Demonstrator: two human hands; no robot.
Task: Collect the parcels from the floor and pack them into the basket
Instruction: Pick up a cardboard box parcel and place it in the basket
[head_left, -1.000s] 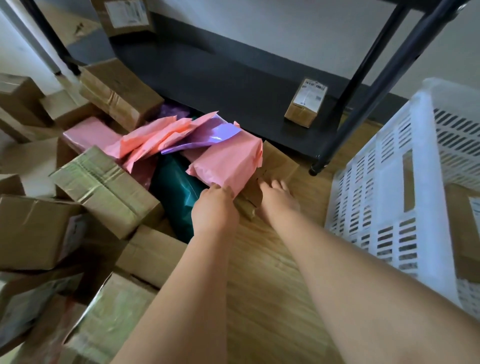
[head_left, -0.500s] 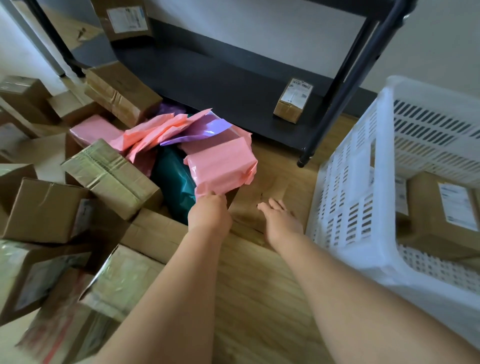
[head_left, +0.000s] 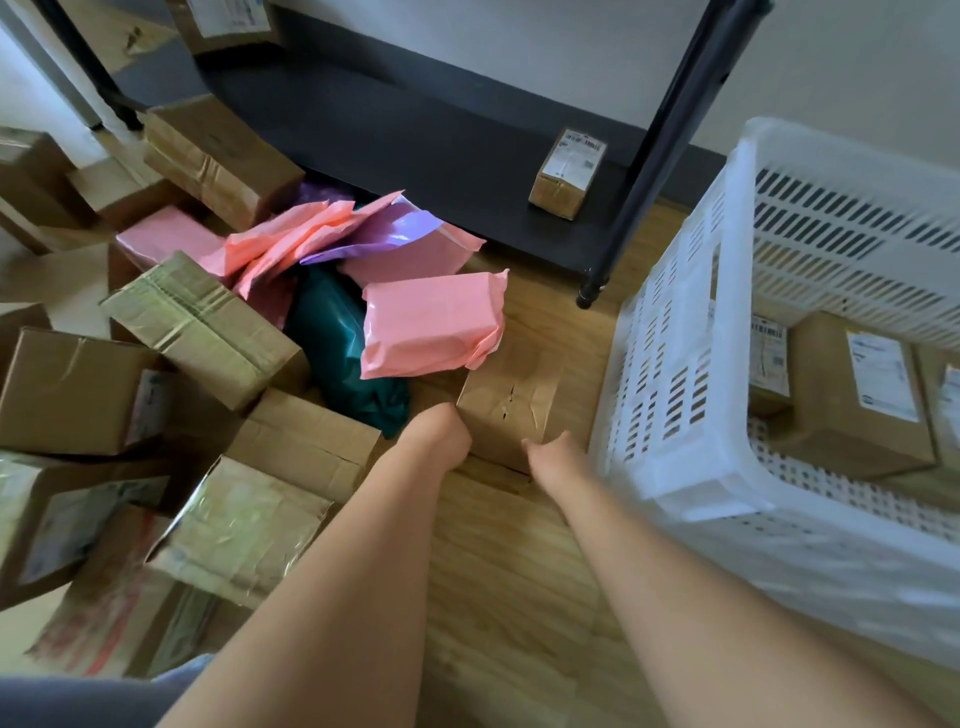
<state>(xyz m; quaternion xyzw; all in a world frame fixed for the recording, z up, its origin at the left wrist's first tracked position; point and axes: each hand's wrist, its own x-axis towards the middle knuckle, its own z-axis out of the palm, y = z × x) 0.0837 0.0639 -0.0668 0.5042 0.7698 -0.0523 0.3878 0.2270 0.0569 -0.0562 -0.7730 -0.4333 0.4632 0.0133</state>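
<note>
And here we are at the box (head_left: 511, 402), plain brown card, creased and nicked on top, sitting on the wood floor (head_left: 498, 571) just beside the basket (head_left: 675, 364). We see the left hand (head_left: 439, 434) hard against its left side, fingers curled in on the edge, tips tucked out of sight. The right hand (head_left: 556, 457) is at the near right corner, thumb laid on the front face; the other fingers are blurred and hidden, so we cannot tell how far they spread.

A pink mailer (head_left: 431, 327) leans on the box's far edge, with a green mailer (head_left: 332, 338) to its left. Further left we have a heap of taped cartons (head_left: 202, 327), and more pink and purple bags behind.

Over in the white slatted basket, labelled parcels (head_left: 852, 400) already lie on the bottom. Beyond, a dark low shelf (head_left: 415, 130) carries one small parcel (head_left: 566, 174), near its black leg.
</note>
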